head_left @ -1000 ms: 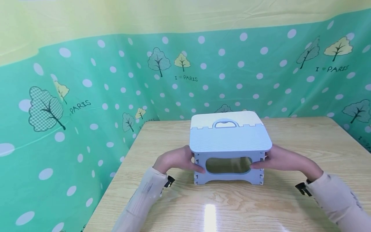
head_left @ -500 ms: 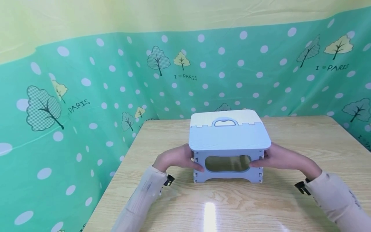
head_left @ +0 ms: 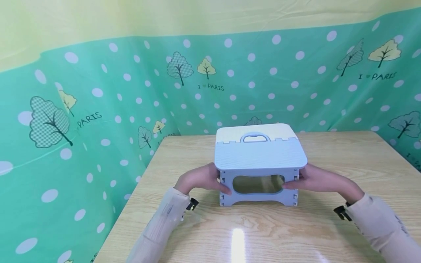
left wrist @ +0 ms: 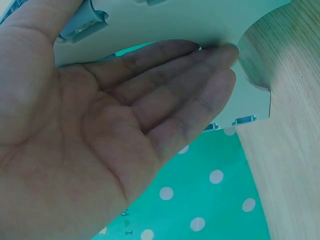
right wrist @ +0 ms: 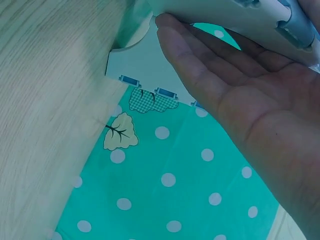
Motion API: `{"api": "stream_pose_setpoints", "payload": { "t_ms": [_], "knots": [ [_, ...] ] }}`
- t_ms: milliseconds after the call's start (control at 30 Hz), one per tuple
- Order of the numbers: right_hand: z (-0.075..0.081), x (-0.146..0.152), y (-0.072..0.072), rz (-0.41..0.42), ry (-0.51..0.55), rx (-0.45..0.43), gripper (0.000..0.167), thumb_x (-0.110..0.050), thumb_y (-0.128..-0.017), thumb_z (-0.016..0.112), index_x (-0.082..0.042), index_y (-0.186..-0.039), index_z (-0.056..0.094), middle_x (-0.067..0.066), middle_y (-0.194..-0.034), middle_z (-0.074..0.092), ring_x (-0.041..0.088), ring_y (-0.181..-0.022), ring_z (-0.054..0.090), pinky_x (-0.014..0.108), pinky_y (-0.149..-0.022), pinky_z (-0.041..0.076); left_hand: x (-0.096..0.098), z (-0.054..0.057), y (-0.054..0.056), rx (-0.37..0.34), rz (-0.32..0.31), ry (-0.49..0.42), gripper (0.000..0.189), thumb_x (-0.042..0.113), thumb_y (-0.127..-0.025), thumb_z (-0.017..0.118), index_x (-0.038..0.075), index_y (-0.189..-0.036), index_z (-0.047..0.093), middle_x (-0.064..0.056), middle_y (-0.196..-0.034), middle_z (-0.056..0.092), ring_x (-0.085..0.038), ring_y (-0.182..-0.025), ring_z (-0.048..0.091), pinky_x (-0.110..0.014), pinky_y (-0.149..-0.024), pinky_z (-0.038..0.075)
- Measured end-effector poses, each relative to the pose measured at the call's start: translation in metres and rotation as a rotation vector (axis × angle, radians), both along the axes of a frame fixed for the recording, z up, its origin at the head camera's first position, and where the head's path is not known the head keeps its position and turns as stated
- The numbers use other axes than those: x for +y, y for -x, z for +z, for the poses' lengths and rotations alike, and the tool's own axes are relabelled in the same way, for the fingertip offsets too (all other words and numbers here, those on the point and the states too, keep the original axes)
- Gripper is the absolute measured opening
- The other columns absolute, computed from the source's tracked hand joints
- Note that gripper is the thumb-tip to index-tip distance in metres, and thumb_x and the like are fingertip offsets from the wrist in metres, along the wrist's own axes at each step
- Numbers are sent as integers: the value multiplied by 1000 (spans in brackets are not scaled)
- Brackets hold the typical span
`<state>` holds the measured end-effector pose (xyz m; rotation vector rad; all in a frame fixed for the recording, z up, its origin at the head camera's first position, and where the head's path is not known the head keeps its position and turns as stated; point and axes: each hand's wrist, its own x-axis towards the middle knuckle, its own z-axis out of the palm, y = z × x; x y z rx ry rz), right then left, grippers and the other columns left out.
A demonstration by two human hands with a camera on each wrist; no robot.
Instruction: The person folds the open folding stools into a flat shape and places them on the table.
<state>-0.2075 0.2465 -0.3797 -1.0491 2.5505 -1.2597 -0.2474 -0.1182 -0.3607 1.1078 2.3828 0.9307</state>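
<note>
A folding step stool with a pale blue and white top stands upright on the table, its small carry handle lying in the top. My left hand grips the stool's left end, thumb over the front panel. Close up in the left wrist view, the long fingers lie nearly straight along the end panel. On the opposite end, my right hand holds the stool the same way, thumb by the front opening. In the right wrist view its fingertips touch the panel, partly hidden.
A light wood table carries the stool. Behind and to the left hangs a green dotted curtain with tree prints. Dark straps with buckles sit at both sleeve cuffs. A bright light reflection shows on the table front.
The whole head view has shifted very slightly, and the stool appears a few pixels higher. Both hands keep the same hold on it.
</note>
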Motion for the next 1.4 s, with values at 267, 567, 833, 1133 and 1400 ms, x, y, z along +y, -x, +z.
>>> {"api": "stream_pose_setpoints", "payload": {
  "t_ms": [267,567,833,1133,1400],
  "knots": [
    [-2,0,2,-11,-4,22,115,-22,-83,82,-33,-158,-5,11,-161,6,31,-136,25,31,-98,46,0,0,0,14,10,0,100,18,-71,91,28,-149,30,7,-145,44,-9,-131,42,-32,-110,38],
    [-4,2,3,2,15,11,110,-20,-85,81,-32,-158,0,12,-157,14,20,-128,33,33,-90,52,1,-2,4,5,-14,-49,100,13,-70,91,27,-149,32,4,-145,46,-12,-131,44,-34,-109,40],
    [-6,3,4,16,26,5,114,-17,-84,81,-31,-158,-5,14,-159,9,30,-132,30,32,-95,49,1,-2,3,-15,23,-32,95,12,-72,90,23,-148,34,1,-144,48,-14,-130,45,-36,-109,39],
    [-8,1,5,43,24,29,115,-17,-85,80,-28,-158,-9,14,-160,2,30,-136,23,26,-101,41,-2,-6,6,-43,-16,-70,93,11,-73,89,19,-148,34,-1,-144,48,-17,-130,45,-37,-109,39],
    [-7,0,5,48,34,47,110,-17,-86,79,-25,-158,-4,13,-158,8,13,-136,23,22,-102,39,-2,-6,9,-44,-33,-73,95,9,-72,89,20,-148,32,-3,-141,50,-19,-128,48,-36,-106,43]
  ]
}}
